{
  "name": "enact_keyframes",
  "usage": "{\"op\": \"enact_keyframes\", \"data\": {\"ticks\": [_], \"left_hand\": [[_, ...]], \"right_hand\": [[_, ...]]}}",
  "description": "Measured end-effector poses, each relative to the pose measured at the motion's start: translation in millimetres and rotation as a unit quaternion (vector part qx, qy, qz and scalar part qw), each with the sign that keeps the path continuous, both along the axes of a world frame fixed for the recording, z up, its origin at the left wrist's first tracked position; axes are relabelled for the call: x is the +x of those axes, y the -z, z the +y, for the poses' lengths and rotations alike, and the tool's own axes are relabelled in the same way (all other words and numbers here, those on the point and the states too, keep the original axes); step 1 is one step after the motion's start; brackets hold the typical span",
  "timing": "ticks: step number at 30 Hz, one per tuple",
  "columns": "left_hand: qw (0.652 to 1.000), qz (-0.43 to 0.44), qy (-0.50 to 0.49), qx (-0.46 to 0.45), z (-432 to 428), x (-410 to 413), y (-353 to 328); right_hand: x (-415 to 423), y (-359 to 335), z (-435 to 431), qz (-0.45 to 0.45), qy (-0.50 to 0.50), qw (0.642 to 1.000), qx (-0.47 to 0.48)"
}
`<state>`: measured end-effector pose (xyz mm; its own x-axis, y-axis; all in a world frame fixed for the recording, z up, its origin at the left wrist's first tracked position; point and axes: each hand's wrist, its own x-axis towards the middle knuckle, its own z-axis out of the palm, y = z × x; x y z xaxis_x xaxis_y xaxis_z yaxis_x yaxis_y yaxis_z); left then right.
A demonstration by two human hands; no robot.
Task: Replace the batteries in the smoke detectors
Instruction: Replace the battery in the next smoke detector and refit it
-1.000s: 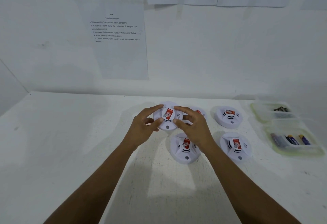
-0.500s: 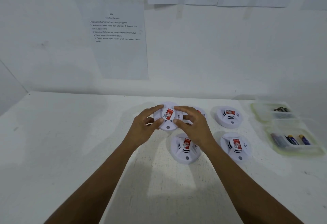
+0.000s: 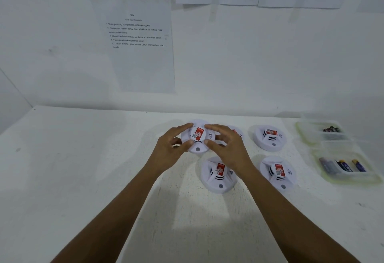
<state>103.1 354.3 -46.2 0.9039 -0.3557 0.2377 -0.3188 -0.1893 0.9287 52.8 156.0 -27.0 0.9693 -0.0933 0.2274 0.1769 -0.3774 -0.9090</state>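
White plastic smoke detector (image 3: 197, 138) is lifted above the surface (image 3: 83, 169), pinched at its rim by left hand (image 3: 168, 150) and right hand (image 3: 228, 148), probably to twist it open; four others wait nearby

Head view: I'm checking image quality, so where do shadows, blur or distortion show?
Head view: soft, even light; the arms cast a broad shadow on the table; the wall sheet text is blurry; the battery trays smear near the right edge; wide-angle lens bows the table edge.
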Motion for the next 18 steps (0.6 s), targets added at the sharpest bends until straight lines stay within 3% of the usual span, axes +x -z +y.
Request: {"op": "enact_keyframes", "data": {"ticks": [14, 18], "left_hand": [[0.999, -0.027, -0.001, 0.031, 1.1, 7.7, 16.5], [0.995, -0.011, -0.012, 0.094, 3.4, 22.8, 26.4]], "right_hand": [[10.0, 10.6, 1.8, 0.044, -0.017, 0.999, -0.008], [19.2, 10.5, 2.1, 0.067, -0.039, 0.996, -0.046]]}}
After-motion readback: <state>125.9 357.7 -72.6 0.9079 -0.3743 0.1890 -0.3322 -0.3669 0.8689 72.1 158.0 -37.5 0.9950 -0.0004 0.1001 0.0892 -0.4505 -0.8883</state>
